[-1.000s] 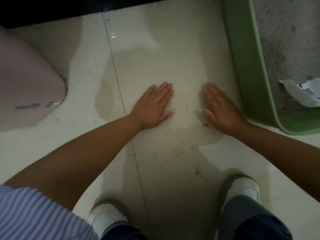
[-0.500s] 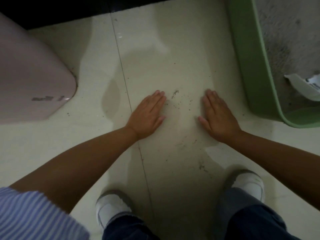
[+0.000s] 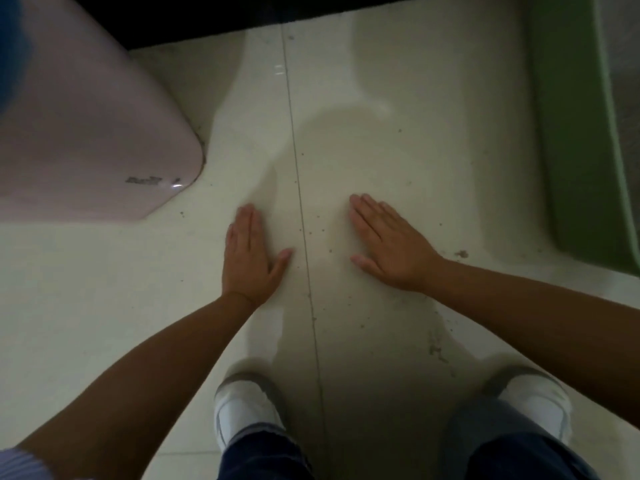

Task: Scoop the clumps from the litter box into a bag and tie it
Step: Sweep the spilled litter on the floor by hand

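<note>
Pale glossy tile (image 3: 398, 81) is lying under both of your palms, and you are crouching over it with your arms reaching down and forward. Your left hand (image 3: 247, 258) is resting flat on the floor, fingers straight and pressed together, thumb angling out toward the grout line (image 3: 304, 237) that is running just beside it; it is holding nothing. Your right hand (image 3: 389, 245) is lying flat as well, on the other side of that line, fingers straight and pointing away from you, thumb spreading toward your left hand, and it too is gripping nothing. Dark specks of scattered litter (image 3: 320, 232) are dotting the tile between your two hands and trailing off past your right wrist. The green litter box (image 3: 571, 150) is standing well out beyond your right hand, only its near wall and rim showing at the frame's edge, so you cannot tell what is inside. A pink rounded container (image 3: 86, 133) is sitting off beyond your left hand. Your white shoes (image 3: 242, 414) are planted below your wrists, one under each arm.
</note>
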Motion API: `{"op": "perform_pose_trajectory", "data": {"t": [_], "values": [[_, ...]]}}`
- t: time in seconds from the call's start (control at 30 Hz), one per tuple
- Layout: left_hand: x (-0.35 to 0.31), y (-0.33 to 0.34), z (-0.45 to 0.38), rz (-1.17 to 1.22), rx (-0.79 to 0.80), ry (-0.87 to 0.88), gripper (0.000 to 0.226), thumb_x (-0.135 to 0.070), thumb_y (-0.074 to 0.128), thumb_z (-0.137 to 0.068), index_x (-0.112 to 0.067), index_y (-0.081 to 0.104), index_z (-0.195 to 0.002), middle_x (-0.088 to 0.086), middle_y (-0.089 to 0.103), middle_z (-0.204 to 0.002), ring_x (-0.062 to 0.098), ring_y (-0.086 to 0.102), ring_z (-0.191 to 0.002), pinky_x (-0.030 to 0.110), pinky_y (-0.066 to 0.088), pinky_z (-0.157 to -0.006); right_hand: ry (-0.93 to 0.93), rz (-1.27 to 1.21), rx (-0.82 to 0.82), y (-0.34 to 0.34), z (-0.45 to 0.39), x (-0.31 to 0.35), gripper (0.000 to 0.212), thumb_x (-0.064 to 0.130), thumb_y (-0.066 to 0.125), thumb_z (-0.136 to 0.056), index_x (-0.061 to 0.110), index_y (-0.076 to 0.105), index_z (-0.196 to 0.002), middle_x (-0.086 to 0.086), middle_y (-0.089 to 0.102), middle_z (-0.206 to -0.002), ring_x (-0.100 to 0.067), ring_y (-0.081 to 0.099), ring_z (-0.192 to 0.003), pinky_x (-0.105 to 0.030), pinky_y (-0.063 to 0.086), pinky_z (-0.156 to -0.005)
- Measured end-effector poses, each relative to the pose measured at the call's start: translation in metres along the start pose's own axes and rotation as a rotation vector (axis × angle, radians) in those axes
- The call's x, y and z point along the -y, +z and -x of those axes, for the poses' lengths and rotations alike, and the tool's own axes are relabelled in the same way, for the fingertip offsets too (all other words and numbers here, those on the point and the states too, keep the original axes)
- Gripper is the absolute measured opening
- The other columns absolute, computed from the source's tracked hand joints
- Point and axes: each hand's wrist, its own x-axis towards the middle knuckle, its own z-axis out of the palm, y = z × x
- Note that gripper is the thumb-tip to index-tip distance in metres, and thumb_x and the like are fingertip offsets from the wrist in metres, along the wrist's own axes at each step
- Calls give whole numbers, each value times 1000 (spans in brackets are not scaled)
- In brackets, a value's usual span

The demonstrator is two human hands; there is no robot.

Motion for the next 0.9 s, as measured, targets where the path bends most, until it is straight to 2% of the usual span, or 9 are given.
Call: {"op": "perform_pose_trajectory", "data": {"t": [0.1,0.2,0.27,0.37,0.43,0.6,0.7,0.8,0.9], "values": [[-31,2,-14,6,-19,70,92,-59,14,-82,11,21,-142,28,20,-150,39,17,-141,33,0,-112,63,-33,-64,-5,8,-17,77,45,5,-97,-13,47,-124,-33,52,-127,-46,52,-116,-30,26,-112],[-68,10,-27,11,-24,166,88,-56,7,-83,4,10,-146,20,7,-155,29,5,-146,19,-15,-107,244,-174,-184,-14,24,-44,82,54,14,-93,-14,32,-134,-35,31,-142,-43,29,-134,-16,2,-114],[-94,17,-35,9,-13,211,79,-52,10,-89,1,5,-148,16,2,-157,25,0,-146,19,-17,-108,372,-262,-162,-20,38,-58,86,53,15,-82,-8,19,-142,-26,15,-151,-34,12,-142,-20,-3,-112],[-128,22,-46,10,49,252,66,-38,26,-100,-1,1,-148,13,-2,-157,21,-4,-146,23,-12,-113,451,-316,-204,-24,59,-65,86,50,14,-78,-6,18,-142,-24,13,-153,-32,9,-143,-23,0,-112],[-144,24,-49,58,32,299,64,-36,24,-99,0,5,-148,14,2,-157,22,-1,-146,23,-10,-113,480,-307,-193,-24,69,-65,86,51,14,-78,-6,18,-143,-23,12,-153,-32,9,-143,-24,0,-112],[-135,13,-57,134,-37,398,76,-43,22,-89,12,25,-141,26,24,-149,37,21,-141,26,0,-112,360,-174,-68,-14,70,-61,87,59,14,-85,-7,24,-141,-27,21,-149,-39,20,-140,-36,8,-111],[-95,7,-56,-53,-141,621,78,-49,29,-92,17,39,-131,36,42,-134,47,40,-127,31,9,-110,250,-26,-19,-5,59,-60,87,57,2,-91,-11,37,-133,-32,38,-140,-46,37,-129,-42,16,-113],[-59,7,-32,-195,-10,726,89,-66,10,-90,11,29,-131,35,46,-131,38,28,-129,34,6,-113,135,83,85,-1,52,-59,88,60,1,-90,-7,37,-134,-29,43,-138,-42,42,-128,-36,3,-112],[-45,12,-5,-261,136,680,95,-73,5,-86,7,27,-132,34,43,-134,30,-3,-144,33,-7,-116,44,142,125,-1,51,-59,93,70,-1,-85,-4,28,-135,-27,42,-139,-37,29,-133,-37,-1,-111]]}}
